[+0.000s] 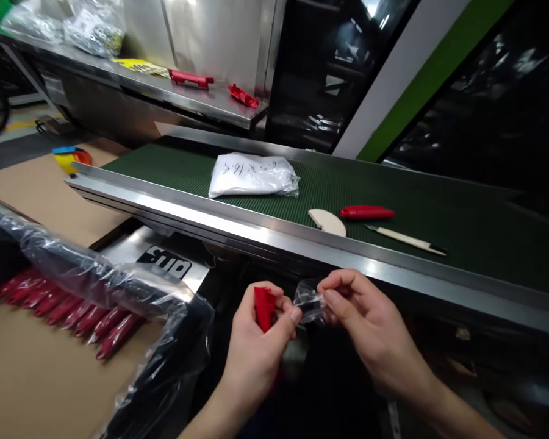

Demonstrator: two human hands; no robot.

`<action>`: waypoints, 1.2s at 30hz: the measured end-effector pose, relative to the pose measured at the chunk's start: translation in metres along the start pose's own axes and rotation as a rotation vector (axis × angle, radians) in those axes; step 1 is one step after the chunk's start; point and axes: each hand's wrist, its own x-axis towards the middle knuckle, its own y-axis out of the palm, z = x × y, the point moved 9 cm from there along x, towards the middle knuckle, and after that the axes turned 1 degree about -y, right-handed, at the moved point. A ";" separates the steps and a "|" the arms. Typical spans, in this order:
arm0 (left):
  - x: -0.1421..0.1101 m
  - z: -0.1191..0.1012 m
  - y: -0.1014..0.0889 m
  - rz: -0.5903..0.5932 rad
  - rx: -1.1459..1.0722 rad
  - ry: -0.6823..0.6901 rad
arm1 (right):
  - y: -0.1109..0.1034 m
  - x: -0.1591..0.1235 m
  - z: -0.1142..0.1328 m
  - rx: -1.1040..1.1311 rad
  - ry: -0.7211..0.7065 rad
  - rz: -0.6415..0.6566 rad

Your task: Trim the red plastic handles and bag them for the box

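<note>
My left hand [256, 341] is closed around a red plastic part [264, 310], which pokes up between the thumb and fingers. A small clear plastic bag [308, 300] spans the gap between both hands. My right hand [366, 317] pinches the bag's right side between thumb and fingertips, and its left edge meets my left fingertips. Both hands are in front of the conveyor's metal rail. Beyond the rail, on the green belt [421, 210], lie a red handle-shaped piece [367, 212], a cream curved piece [328, 222] and a thin knife-like tool [407, 239].
A white package with handwriting [254, 175] rests on the belt. At left, a plastic-lined box [174, 317] holds several red pieces [80, 311] in a row. Behind, a steel bench [219, 103] carries red parts and bags of hardware [94, 30]. Tape rolls [71, 160] sit on cardboard.
</note>
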 end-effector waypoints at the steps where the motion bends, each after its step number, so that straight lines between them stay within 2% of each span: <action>1: 0.000 0.002 -0.002 -0.024 0.071 0.022 | -0.005 -0.003 -0.003 -0.040 -0.016 -0.035; 4: -0.002 0.003 -0.004 -0.079 0.273 0.094 | -0.014 -0.012 -0.004 -0.101 -0.066 -0.108; 6: -0.005 0.004 -0.002 -0.080 0.375 0.131 | -0.012 -0.016 0.004 -0.180 -0.135 -0.079; 10: -0.015 0.007 0.012 0.005 0.563 0.231 | 0.017 -0.022 0.014 -0.240 -0.194 0.323; 11: -0.017 0.009 0.013 0.019 0.590 0.243 | 0.017 -0.024 0.016 -0.215 -0.193 0.361; 12: -0.018 0.011 0.014 0.019 0.609 0.247 | 0.010 -0.026 0.017 -0.197 -0.196 0.323; 16: -0.007 0.022 0.002 -0.040 0.590 0.175 | -0.054 -0.047 0.020 -0.287 -0.204 -0.183; 18: 0.001 0.028 -0.005 -0.050 0.518 0.106 | -0.072 -0.068 0.024 -0.403 -0.259 -0.334; 20: 0.007 0.034 -0.008 -0.051 0.427 0.042 | -0.067 -0.085 0.030 -0.511 -0.386 -0.297; 24: 0.007 0.043 -0.007 -0.036 0.267 -0.049 | -0.042 -0.106 0.032 -0.614 -0.590 -0.129; 28: 0.001 0.048 -0.006 -0.032 0.197 -0.098 | -0.029 -0.107 0.021 -0.735 -0.603 -0.083; 31: -0.003 0.049 -0.005 -0.013 0.182 -0.121 | -0.021 -0.104 0.016 -0.739 -0.646 0.004; 33: -0.004 0.050 -0.004 -0.017 0.173 -0.122 | -0.018 -0.103 0.016 -0.718 -0.684 0.059; 36: -0.004 0.048 -0.007 -0.059 0.176 -0.097 | -0.019 -0.104 0.018 -0.750 -0.748 0.074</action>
